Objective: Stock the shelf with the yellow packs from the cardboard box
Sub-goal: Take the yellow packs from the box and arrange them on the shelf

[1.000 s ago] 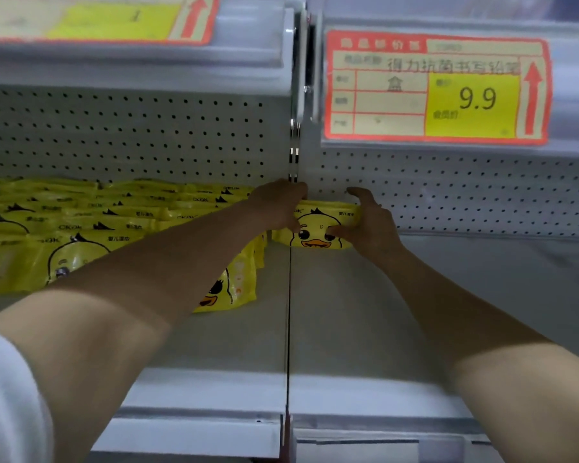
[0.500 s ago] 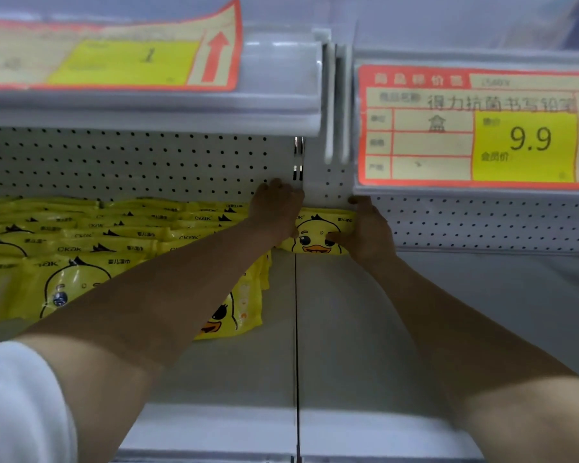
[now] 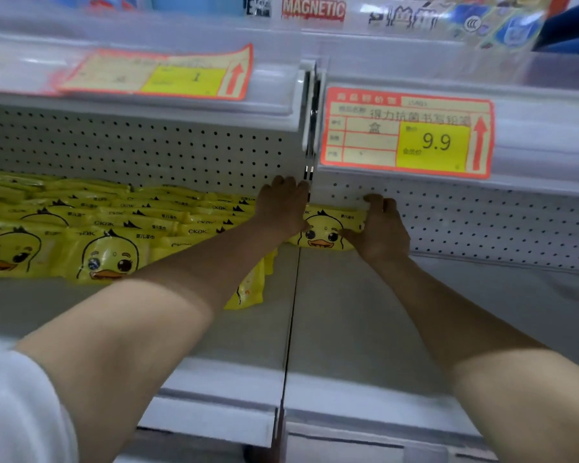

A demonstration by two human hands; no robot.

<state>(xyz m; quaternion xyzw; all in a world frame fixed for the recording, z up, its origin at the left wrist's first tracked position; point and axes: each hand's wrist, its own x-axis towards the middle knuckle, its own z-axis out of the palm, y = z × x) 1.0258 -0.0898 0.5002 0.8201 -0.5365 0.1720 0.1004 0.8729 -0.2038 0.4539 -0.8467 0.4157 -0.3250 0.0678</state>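
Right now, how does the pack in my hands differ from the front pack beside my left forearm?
The held pack stands at the back, gripped by left hand and right hand; the front pack heads a full row, untouched. Both are yellow with a duck face.

A duck-printed yellow pack (image 3: pixel 325 229) stands upright, deep on the shelf (image 3: pixel 348 315).

We get dim, flat light inside the shelf (image 3: pixel 365 312). The upper goods (image 3: pixel 415 15) are blurred, and edges bow.
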